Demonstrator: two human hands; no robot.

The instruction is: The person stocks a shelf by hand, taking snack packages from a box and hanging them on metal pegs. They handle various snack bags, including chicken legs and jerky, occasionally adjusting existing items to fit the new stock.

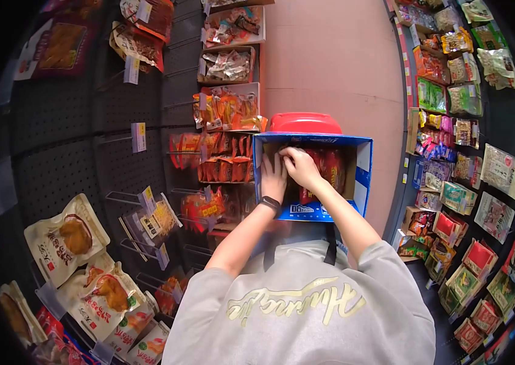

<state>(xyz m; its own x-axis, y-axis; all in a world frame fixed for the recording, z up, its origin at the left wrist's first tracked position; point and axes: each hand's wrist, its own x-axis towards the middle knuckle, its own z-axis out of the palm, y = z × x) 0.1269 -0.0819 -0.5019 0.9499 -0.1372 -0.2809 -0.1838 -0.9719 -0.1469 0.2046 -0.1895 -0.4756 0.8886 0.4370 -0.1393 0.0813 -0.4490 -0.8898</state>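
Note:
A blue cardboard box (364, 176) stands open in front of me, with several red packages (332, 167) in its right part. My left hand (274, 175) is inside the box along its left wall, fingers stretched out and a dark watch (269, 204) on the wrist. Beside it my right hand (302, 165) reaches in, its fingers bent and pressed together near the left fingertips. Whatever lies between the right fingers is hidden. Behind the box shows a red plastic object (306, 123), partly covered.
Left of the box, a shelf rack holds orange snack packs (227, 109) and wire hooks with price tags (139, 137). Large white food bags (69, 240) hang at lower left. Another rack with packets (464, 261) runs along the right. Pinkish floor (336, 67) stretches ahead.

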